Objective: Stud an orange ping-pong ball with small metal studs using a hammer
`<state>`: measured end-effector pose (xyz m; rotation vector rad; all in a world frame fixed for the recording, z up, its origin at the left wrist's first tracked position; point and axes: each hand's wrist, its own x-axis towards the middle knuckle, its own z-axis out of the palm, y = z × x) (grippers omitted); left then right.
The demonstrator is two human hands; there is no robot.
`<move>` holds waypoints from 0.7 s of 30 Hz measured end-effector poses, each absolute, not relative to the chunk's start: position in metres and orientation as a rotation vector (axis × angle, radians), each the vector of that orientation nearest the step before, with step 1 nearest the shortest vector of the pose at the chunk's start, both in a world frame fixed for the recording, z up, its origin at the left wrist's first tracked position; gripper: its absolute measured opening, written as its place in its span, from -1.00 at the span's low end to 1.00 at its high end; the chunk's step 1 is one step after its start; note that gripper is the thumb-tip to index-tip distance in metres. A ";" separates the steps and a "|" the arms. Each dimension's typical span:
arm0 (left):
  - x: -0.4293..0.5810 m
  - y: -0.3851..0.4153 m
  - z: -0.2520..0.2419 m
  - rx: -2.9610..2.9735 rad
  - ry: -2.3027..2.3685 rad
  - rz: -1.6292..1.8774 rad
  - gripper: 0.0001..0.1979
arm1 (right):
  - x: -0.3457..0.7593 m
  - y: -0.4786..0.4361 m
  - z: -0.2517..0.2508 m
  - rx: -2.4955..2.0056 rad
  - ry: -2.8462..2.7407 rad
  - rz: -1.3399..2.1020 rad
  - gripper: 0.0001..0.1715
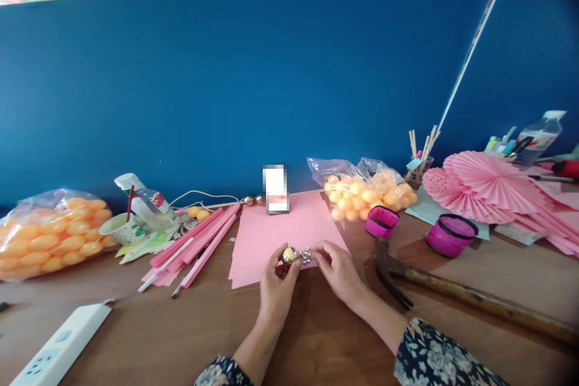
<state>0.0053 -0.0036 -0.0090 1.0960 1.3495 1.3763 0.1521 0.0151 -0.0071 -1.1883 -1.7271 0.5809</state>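
At the lower centre of the frame, the left hand curls its thumb and fingers around a shiny metal ball, whose surface shows a yellowish patch. Just right of the ball sits a cluster of small silvery pieces, at whose right edge the right hand pinches with thumb and forefinger; the pieces are too small to tell how they are joined. Both items are above the near part of the pink paper in the middle of the frame. Pink strips lie left of the paper, and a bag of orange balls fills the far left. Right of centre stands another clear bag with similar balls, and below it a hammer stretches towards the lower right, near two magenta bands.
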 end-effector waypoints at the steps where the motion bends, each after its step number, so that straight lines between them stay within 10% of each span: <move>1: 0.006 -0.004 -0.009 1.091 1.345 1.374 -0.45 | 0.152 0.015 -0.008 -1.182 -1.709 0.613 -0.86; 21: 0.005 -0.005 -0.005 1.194 1.412 1.322 -0.47 | 0.150 0.008 0.001 -1.131 -1.721 0.661 -0.83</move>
